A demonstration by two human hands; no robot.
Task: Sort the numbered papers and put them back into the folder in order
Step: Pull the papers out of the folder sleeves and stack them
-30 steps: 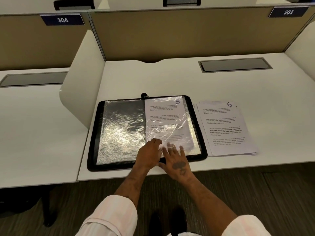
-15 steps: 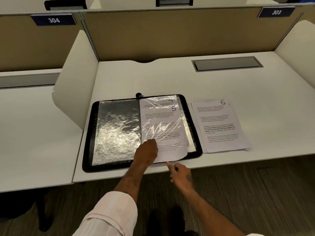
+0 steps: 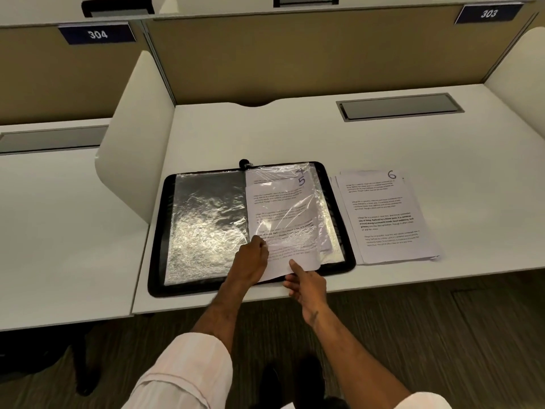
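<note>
The folder point(image 3: 156, 231) lies open on the desk point(image 3: 295, 131). Sheet 5 point(image 3: 283, 208) sits partway inside the right sleeve point(image 3: 323, 208), over sheet 4 point(image 3: 265, 177); its lower edge projects past the folder's near rim. The right hand point(image 3: 308, 287) pinches that lower edge, thumb on top. The left hand point(image 3: 250, 261) rests at the sleeve's lower left, fingers point(image 3: 261, 246) curled; whether they grip anything cannot be told. The stack point(image 3: 383, 216), sheet 6 uppermost, lies just beside the folder on the right.

White desk point(image 3: 265, 137): open black folder point(image 3: 349, 262), paper stack point(image 3: 386, 219) just right.
</note>
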